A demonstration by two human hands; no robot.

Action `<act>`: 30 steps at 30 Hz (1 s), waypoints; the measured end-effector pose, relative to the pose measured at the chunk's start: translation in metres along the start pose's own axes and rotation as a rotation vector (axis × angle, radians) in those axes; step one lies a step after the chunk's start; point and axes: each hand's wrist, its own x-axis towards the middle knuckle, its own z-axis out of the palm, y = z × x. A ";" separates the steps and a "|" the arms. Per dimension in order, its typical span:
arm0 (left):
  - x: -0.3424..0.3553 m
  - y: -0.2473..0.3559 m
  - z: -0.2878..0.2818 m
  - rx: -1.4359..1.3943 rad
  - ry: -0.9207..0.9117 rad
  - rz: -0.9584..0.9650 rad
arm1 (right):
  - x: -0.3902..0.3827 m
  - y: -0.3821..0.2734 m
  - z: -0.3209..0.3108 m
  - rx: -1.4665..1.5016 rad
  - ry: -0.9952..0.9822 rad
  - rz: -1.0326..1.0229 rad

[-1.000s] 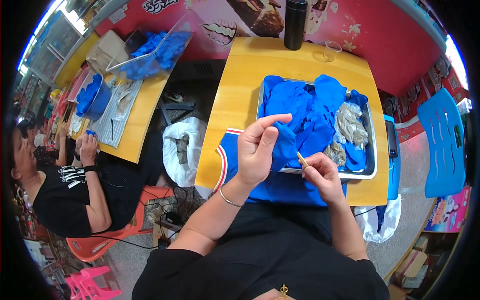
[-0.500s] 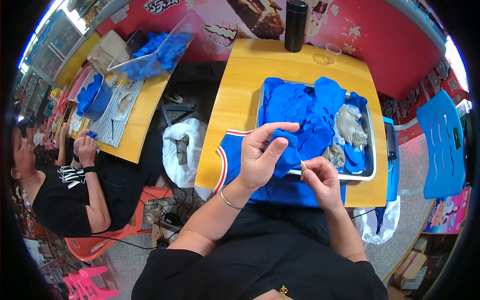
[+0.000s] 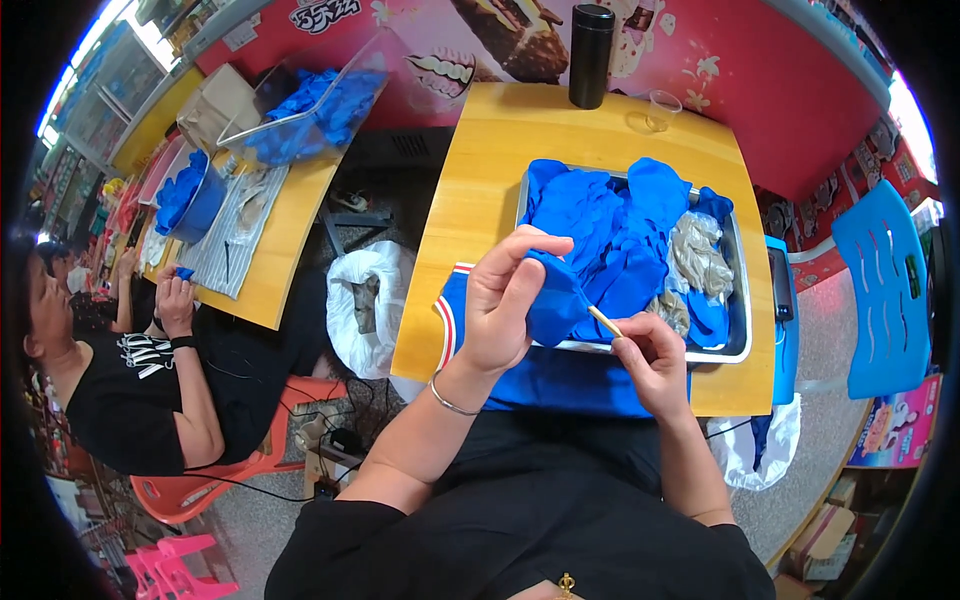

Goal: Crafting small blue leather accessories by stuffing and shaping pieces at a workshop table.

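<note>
The left hand [image 3: 503,305] clamps its grip on a blue fabric piece [image 3: 555,303], seemingly to steady it before a tray [image 3: 741,315] set within easy reach on the worktop [image 3: 490,160]; the right hand [image 3: 654,362] pinches a slim pale stick [image 3: 603,321] at the piece's edge.

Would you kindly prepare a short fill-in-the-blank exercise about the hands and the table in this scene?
1. The right hand holds a thin tan stick, while the left hand holds a fabric piece coloured ____.
2. A metal bracelet circles the ____ wrist.
3. In the picture, the black bottle stands to the ____ of the clear cup.

Missing words: blue; left; left.
</note>
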 end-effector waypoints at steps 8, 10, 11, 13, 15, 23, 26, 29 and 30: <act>0.001 0.002 -0.006 0.105 -0.051 0.126 | 0.000 0.000 0.000 -0.080 -0.014 -0.001; -0.001 0.002 -0.004 0.078 -0.003 0.074 | -0.001 0.007 0.000 -0.006 -0.044 -0.057; -0.001 0.001 -0.004 0.038 0.012 0.069 | -0.002 0.007 0.000 -0.006 -0.045 -0.058; -0.003 -0.001 -0.003 -0.002 0.027 0.065 | -0.004 0.006 0.003 0.131 -0.108 0.019; -0.007 -0.003 -0.004 -0.079 0.030 0.007 | -0.006 0.003 0.010 0.185 -0.105 0.035; -0.009 -0.004 0.000 -0.089 0.008 -0.016 | -0.006 0.001 0.013 0.253 -0.097 0.070; -0.007 -0.002 0.002 -0.055 -0.014 -0.004 | -0.002 0.004 0.007 0.079 -0.091 -0.074; -0.008 -0.003 0.001 -0.050 -0.043 -0.015 | -0.003 -0.002 0.004 0.096 -0.109 -0.011; -0.008 -0.003 0.001 -0.061 -0.055 -0.039 | -0.004 -0.003 0.003 0.150 -0.143 0.054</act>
